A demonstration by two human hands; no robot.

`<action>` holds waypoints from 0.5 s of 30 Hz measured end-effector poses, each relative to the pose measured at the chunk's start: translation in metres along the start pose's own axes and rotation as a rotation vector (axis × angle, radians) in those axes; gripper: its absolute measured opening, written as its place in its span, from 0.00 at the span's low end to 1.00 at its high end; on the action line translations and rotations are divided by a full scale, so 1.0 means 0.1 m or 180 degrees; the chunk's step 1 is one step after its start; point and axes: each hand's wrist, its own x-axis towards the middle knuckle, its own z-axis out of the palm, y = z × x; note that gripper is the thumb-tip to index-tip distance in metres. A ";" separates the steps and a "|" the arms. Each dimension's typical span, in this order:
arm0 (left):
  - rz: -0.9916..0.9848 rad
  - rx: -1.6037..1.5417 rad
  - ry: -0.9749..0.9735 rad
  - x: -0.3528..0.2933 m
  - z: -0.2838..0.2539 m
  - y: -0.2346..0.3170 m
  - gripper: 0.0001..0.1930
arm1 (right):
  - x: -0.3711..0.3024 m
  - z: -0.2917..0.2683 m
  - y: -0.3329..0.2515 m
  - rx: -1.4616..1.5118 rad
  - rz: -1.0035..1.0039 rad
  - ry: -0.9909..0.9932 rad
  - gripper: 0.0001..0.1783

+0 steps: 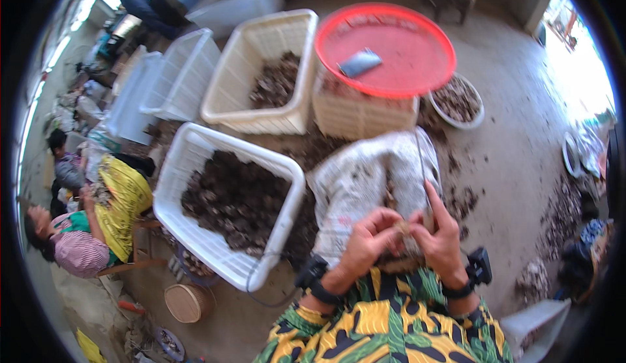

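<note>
Over a white woven sack [352, 174] spread in front of me, my two hands meet. The fingers of my left hand [370, 239] are closed in a pinch on a small tan-brown piece [402, 227], too blurred to name surely. My right hand [440, 236] grips a narrow knife [420, 157], its thin blade pointing away from me and the index finger stretched along it. The right thumb also meets the small piece. To the left stands a white plastic basket [171, 190] holding dark brown clumps [235, 196].
Beyond are a cream basket [218, 112] with brown pieces and a red round tray [391, 82] bearing a blue-grey flat object [360, 63], on another crate [345, 112]. A white basin [479, 112] stands right. Two people sit left, near a wicker basket [184, 303]. Brown scraps litter the floor.
</note>
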 end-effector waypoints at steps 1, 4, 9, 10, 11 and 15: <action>0.0012 -0.0095 -0.0088 -0.02 0.00 -0.01 0.11 | -0.02 0.00 0.03 0.0101 0.0089 0.0010 0.42; 0.0110 0.0251 -0.0157 -0.01 0.05 -0.09 0.17 | -0.06 -0.05 0.03 0.0429 0.0270 0.0030 0.41; 0.0842 0.1497 -0.0041 -0.06 0.12 0.02 0.17 | -0.05 -0.04 0.04 0.0396 0.0268 -0.0056 0.39; 0.0739 0.1402 -0.0017 -0.05 0.11 0.02 0.14 | -0.05 -0.04 0.04 0.0418 0.0258 -0.0058 0.39; 0.0756 0.1454 -0.0012 -0.04 0.10 0.01 0.14 | -0.04 -0.04 0.05 0.0443 0.0250 -0.0061 0.38; 0.0917 0.1733 0.0005 -0.02 0.06 0.00 0.13 | -0.05 -0.04 0.10 0.0548 0.0256 -0.0067 0.37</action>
